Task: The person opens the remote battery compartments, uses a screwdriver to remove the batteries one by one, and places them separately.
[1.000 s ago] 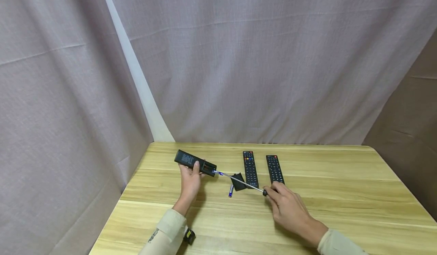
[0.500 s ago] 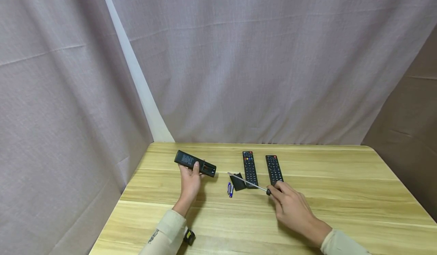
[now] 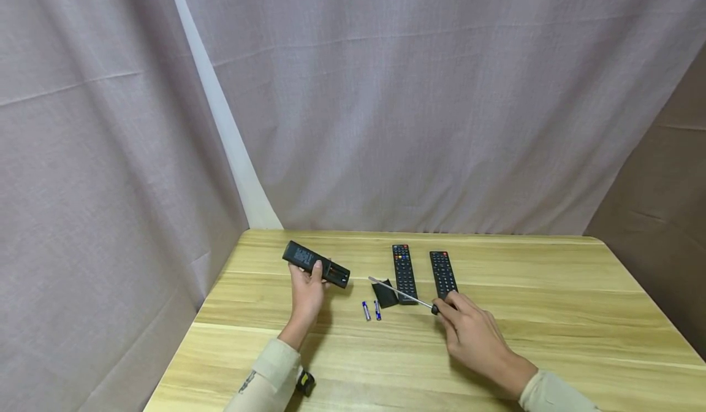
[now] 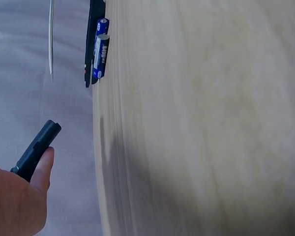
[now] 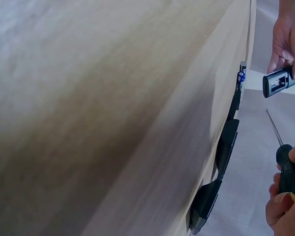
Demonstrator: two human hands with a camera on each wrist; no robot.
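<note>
My left hand [image 3: 309,280] grips a black remote [image 3: 315,263] just above the table, back side up, with its battery bay uncovered. Its end [image 4: 37,147] pokes out past my thumb in the left wrist view. My right hand [image 3: 444,308] holds a screwdriver [image 3: 401,293] by its black handle [image 5: 287,173]. The thin shaft points left, its tip in the air short of the held remote. Two small blue batteries [image 3: 371,310] lie side by side on the wood between my hands. Beside them, under the shaft, lies the black battery cover [image 3: 384,293].
Two more black remotes [image 3: 404,271] [image 3: 443,273] lie button side up, parallel, behind the screwdriver. The wooden table [image 3: 551,314] is backed by grey curtains on the far and left sides. Bare wood stretches to the right and toward me.
The screwdriver tip has pulled back from the held remote's battery bay toward the right. A second battery has come out and now lies on the table beside the first.
</note>
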